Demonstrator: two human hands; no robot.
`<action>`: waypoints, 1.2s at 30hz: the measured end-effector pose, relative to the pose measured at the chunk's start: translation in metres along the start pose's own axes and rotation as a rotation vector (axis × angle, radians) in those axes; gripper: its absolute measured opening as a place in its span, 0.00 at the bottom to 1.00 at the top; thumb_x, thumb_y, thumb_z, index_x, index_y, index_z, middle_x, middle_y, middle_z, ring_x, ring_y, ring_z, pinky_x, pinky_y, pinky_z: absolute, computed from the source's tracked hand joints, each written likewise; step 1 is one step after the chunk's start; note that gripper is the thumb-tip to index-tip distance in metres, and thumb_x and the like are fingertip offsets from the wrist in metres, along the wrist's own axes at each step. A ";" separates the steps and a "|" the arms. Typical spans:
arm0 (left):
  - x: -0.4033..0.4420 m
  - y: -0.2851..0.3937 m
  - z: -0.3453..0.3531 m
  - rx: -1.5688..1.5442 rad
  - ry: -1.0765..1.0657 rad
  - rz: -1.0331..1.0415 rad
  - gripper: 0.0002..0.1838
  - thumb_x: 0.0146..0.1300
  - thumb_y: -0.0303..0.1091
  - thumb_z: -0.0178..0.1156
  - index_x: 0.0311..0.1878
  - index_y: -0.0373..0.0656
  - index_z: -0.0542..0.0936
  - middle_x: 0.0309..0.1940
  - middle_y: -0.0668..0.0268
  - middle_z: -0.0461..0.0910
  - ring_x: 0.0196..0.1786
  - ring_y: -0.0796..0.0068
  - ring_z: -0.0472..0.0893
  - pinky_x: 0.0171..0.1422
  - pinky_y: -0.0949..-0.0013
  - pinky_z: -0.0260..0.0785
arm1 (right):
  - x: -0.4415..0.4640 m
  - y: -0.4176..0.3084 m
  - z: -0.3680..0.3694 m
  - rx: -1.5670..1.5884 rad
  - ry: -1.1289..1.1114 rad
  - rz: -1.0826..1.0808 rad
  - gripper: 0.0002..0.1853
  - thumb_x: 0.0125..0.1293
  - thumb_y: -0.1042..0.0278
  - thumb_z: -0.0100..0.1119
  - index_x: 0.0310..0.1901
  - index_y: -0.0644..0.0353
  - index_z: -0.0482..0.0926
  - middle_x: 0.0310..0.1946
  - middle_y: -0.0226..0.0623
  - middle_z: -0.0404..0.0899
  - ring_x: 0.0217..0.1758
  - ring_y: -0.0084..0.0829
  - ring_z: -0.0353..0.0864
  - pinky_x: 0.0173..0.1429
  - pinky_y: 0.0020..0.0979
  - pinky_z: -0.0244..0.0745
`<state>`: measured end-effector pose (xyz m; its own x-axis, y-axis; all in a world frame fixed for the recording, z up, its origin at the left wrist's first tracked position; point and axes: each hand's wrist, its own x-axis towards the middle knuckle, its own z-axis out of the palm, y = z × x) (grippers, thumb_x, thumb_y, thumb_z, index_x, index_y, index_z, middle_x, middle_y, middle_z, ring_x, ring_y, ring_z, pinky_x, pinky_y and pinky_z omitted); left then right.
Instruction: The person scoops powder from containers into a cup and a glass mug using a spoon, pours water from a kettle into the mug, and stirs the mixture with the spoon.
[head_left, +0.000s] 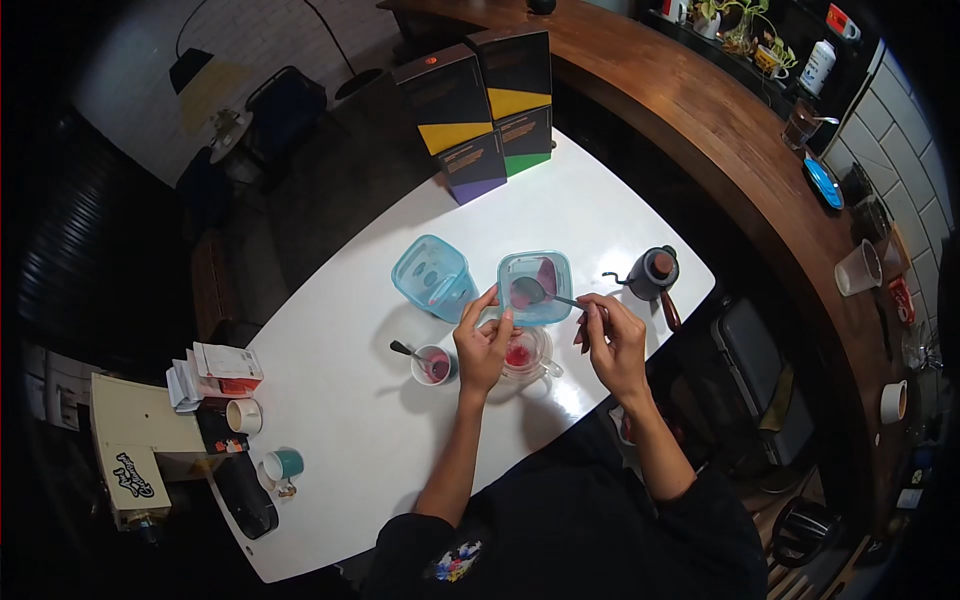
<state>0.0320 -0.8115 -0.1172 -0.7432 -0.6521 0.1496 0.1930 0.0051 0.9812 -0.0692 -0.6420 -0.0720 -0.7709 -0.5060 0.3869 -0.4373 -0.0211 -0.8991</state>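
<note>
My left hand grips the near left edge of a square, light-blue plastic container. Inside it is some pinkish-purple stuff. Between the fingers of my right hand is the handle of a metal spoon, whose bowl reaches into the container. Just below the container, partly covered by it and my left fingers, stands a clear glass jug with red contents. A white cup to the left holds dark red liquid and a dark-handled spoon.
A second blue container stands left of the held one. A hand coffee grinder is at the right table edge. Dark boxes are stacked at the far end. Mugs and a cream-coloured machine are at left.
</note>
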 end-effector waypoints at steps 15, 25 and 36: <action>-0.001 0.000 0.000 0.003 -0.009 0.029 0.23 0.72 0.22 0.60 0.69 0.29 0.73 0.57 0.58 0.72 0.46 0.69 0.86 0.51 0.69 0.87 | 0.012 -0.008 -0.002 -0.054 -0.051 -0.066 0.10 0.74 0.83 0.53 0.51 0.71 0.82 0.27 0.34 0.76 0.25 0.21 0.81 0.26 0.23 0.73; -0.002 0.001 0.001 0.011 -0.038 0.052 0.23 0.72 0.21 0.59 0.69 0.31 0.73 0.56 0.60 0.72 0.45 0.74 0.85 0.50 0.71 0.86 | 0.016 0.008 0.004 -0.197 -0.065 -0.179 0.15 0.68 0.86 0.55 0.54 0.69 0.83 0.30 0.40 0.79 0.25 0.25 0.81 0.28 0.26 0.75; -0.001 -0.005 -0.001 0.015 -0.054 0.075 0.22 0.72 0.20 0.59 0.69 0.31 0.73 0.52 0.62 0.72 0.45 0.77 0.84 0.51 0.71 0.86 | 0.024 0.015 0.026 -0.240 0.004 -0.108 0.13 0.66 0.83 0.60 0.52 0.67 0.84 0.26 0.42 0.79 0.22 0.27 0.75 0.28 0.30 0.68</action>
<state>0.0322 -0.8111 -0.1222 -0.7602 -0.6081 0.2289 0.2406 0.0638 0.9685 -0.0824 -0.6765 -0.0818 -0.7154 -0.5086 0.4790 -0.6141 0.1308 -0.7783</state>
